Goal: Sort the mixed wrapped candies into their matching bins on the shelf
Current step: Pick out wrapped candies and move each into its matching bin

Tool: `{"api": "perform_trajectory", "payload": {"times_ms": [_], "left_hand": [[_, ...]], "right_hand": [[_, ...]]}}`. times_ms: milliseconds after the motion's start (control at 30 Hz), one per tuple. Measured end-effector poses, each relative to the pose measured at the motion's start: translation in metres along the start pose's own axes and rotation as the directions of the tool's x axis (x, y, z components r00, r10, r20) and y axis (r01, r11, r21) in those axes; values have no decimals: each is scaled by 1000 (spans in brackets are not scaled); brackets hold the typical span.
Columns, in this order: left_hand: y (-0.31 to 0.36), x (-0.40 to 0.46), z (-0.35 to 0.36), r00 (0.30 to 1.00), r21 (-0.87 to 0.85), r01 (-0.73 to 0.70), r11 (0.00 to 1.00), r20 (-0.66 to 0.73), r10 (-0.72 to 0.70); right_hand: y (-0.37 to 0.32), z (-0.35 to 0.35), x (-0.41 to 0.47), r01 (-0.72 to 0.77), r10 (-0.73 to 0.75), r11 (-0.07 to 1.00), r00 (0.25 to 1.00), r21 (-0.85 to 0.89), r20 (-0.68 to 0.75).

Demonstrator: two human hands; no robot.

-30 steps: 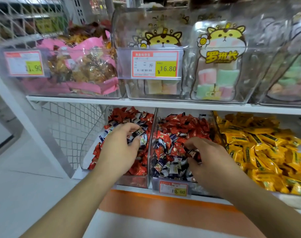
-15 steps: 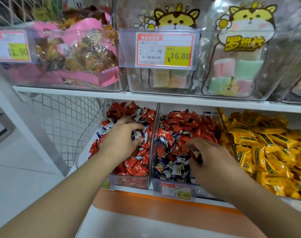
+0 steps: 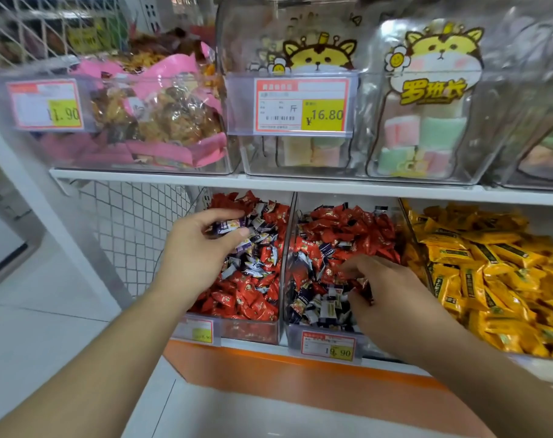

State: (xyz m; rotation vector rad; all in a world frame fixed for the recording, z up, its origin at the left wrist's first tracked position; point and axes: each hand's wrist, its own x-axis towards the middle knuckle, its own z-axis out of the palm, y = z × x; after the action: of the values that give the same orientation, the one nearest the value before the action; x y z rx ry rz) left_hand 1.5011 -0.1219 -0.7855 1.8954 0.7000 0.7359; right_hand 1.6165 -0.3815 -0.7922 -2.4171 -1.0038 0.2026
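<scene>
- Clear plastic bins stand in a row on the lower shelf (image 3: 300, 352); the left bin (image 3: 246, 330) and the middle bin (image 3: 295, 335) both hold red candies mixed with dark blue-and-white ones.
- Left hand (image 3: 196, 251) is over the left bin, and its thumb and fingers pinch a blue-and-white candy (image 3: 229, 225) just above the pile.
- Right hand (image 3: 385, 292) reaches into the front of the middle bin with curled fingers among the wrappers; I cannot tell if this grip holds a candy.
- Yellow candies (image 3: 490, 273) fill the bin at the right end of the shelf.
- Price tags (image 3: 328, 346) hang on the front edges of the bins.
</scene>
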Motion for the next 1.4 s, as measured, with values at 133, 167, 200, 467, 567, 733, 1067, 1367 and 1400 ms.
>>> {"api": "perform_trajectory", "payload": {"times_ms": [133, 167, 200, 467, 567, 733, 1067, 1367, 1400], "left_hand": [[2, -2, -1, 989, -390, 146, 909, 64, -131], [1, -3, -1, 984, -447, 180, 876, 81, -161], [1, -4, 0, 978, -484, 207, 850, 98, -182], [43, -27, 26, 957, -521, 214, 826, 280, -71], [55, -40, 45, 939, -298, 19, 954, 333, 85], [52, -49, 62, 829, 118, -306, 945, 521, 204], [25, -26, 36, 956, 229, -263, 937, 195, 220], [-33, 38, 30, 960, 492, -219, 843, 266, 94], [-35, 42, 33, 952, 495, -229, 838, 295, 86]], "right_hand": [[0, -3, -2, 9, -9, 1000, 1000, 3, -4], [1, -3, -2, 10, -10, 1000, 1000, 4, -2], [1, -4, -3, 11, -11, 1000, 1000, 6, -2], [6, -16, 0, -6, 7, 999, 999, 34, -45], [11, -21, 1, -6, 8, 1000, 998, 30, -60], [16, -30, 1, -13, 14, 1000, 995, 7, -99], [12, -30, -4, 2, -2, 1000, 998, -5, -67], [6, -18, -2, -12, 10, 999, 999, -31, -48], [6, -16, -1, -12, 10, 999, 999, -32, -42]]}}
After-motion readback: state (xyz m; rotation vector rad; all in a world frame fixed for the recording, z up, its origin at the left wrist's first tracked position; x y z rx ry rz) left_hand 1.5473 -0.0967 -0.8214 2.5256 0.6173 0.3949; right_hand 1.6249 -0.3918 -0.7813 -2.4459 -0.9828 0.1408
